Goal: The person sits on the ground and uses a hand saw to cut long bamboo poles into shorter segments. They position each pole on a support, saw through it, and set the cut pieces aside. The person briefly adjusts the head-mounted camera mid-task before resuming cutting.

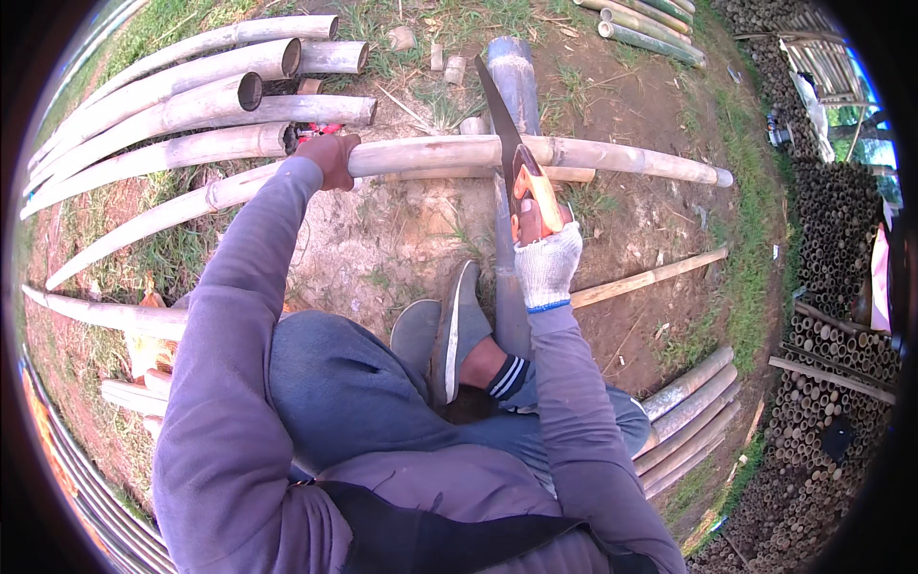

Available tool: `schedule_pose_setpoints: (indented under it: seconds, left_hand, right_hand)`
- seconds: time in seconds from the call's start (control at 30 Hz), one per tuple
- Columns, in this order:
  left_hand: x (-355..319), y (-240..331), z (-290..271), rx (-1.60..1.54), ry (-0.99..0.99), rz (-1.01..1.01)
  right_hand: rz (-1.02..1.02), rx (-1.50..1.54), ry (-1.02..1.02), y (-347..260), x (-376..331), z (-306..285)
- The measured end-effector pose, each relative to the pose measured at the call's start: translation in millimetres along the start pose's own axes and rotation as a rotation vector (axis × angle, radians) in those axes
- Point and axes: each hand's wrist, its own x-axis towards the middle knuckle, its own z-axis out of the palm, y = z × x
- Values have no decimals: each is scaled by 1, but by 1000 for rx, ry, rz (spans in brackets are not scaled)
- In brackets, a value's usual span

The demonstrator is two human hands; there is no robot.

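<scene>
A long pale bamboo pole [435, 155] lies crosswise in front of me, over a thicker grey bamboo post [514, 81] that runs away from me. My left hand [330, 161], bare, is closed around the pole left of the middle. In my right hand [547, 251], in a white knit glove with the fingers uncovered, is the orange handle of a hand saw [537, 191]. Its dark blade [497, 103] slants up and away, crossing the pole near the post. Whether its teeth are in a cut I cannot tell.
Several cut bamboo poles [196, 110] lie at the far left, with others [690, 411] at the lower right. A thin bamboo stick [650, 275] lies on the ground right of the post. My shoe [459, 330] is beside the post. Stacked bamboo pieces [841, 253] rise along the right.
</scene>
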Motion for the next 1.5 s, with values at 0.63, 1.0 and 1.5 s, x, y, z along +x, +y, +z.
schedule_pose_setpoints:
  seconds: [0.63,1.0,1.5]
  left_hand:
    - [5,-22,13,-55,28,22]
    - [7,-5,3,3,-11,16]
    - [9,-12,8,-13,-7,33]
  right_hand:
    - [-79,-22,-70,19,-58,-36]
    - [-103,-30,-10,16,-16,-9]
    - [-116,-74,-64,22,-54,-35]
